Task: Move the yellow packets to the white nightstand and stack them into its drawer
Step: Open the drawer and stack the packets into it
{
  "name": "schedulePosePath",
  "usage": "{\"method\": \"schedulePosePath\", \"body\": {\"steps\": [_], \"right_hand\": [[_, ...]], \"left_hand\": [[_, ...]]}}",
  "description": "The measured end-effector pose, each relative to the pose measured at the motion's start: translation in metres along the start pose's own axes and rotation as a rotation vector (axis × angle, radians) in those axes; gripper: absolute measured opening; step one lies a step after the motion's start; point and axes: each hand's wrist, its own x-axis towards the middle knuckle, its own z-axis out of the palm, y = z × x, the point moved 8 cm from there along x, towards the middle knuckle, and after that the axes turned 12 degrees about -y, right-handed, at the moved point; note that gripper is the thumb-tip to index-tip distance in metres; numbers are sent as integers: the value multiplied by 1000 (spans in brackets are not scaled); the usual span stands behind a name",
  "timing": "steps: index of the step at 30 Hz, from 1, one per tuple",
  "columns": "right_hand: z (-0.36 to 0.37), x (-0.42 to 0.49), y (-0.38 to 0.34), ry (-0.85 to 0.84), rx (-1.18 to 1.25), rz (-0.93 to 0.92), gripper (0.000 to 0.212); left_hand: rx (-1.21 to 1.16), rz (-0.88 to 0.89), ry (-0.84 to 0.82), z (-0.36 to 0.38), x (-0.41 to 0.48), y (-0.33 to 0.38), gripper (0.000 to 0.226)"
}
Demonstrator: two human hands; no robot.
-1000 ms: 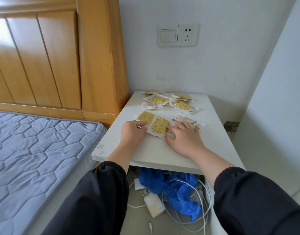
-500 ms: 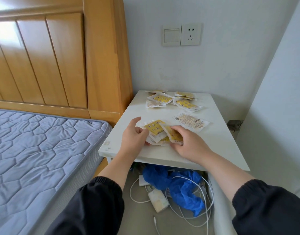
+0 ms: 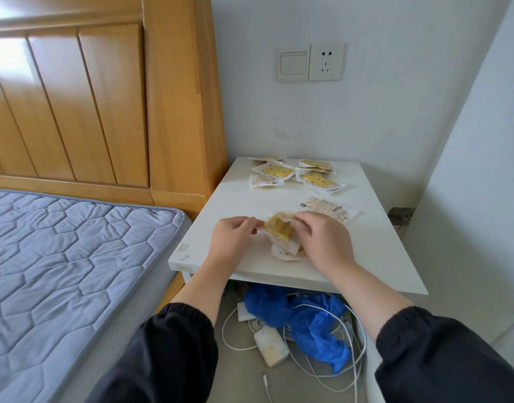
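Held packets: a small bunch of flat yellow packets with clear plastic edges (image 3: pixel 279 228), printed with small dark marks. They overlap unevenly between the two hands, above the near part of the white nightstand tabletop (image 3: pixel 380 242). The lowest one appears to touch the tabletop.
Left hand: the left hand (image 3: pixel 231 237) has its fingers curled. Thumb and fingertips pinch the left edge of the bunch.
Right hand: the right hand (image 3: pixel 325 242) has its fingers curled over the right side of the bunch and grips it.
Hand spacing: close together, joined only by the bunch.
Loose packets: a cluster of matching yellow packets (image 3: pixel 296 174) lies well beyond the hands at the far edge of the tabletop. One pale packet with printed text (image 3: pixel 327 207) lies just beyond the right hand.
Drawer: the open drawer (image 3: pixel 238 367) sits below the hands. It holds a crumpled blue plastic bag (image 3: pixel 314 321) and white cables (image 3: pixel 351 359).
Hidden or unclear: the right hand covers the right part of the bunch, so the packet count cannot be told. Both hands are slightly blurred. The tabletop hides the rear of the drawer.
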Motion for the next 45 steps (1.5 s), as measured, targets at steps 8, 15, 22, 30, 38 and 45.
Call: {"method": "schedulePosePath", "body": {"steps": [8,15,22,30,38,45], "right_hand": [[22,-4,-2,-314,64,13,73],[20,-7,-9,-297,62,-25,55],[27,-6,-14,-347,88,-144,44],[28,-1,-3,-364,-90,12,65],[28,-2,-4,-334,-9,19,70],[13,-1,3,-150,140,20,73]], "left_hand": [[-119,16,-31,-5,0,-4,24],[-174,-5,-25,-5,5,-3,19],[151,-177,-92,-4,28,-7,47],[165,-179,-31,-6,30,-7,46],[101,-183,-8,-6,27,-9,53],[-151,-248,-59,-3,25,-10,89]]}}
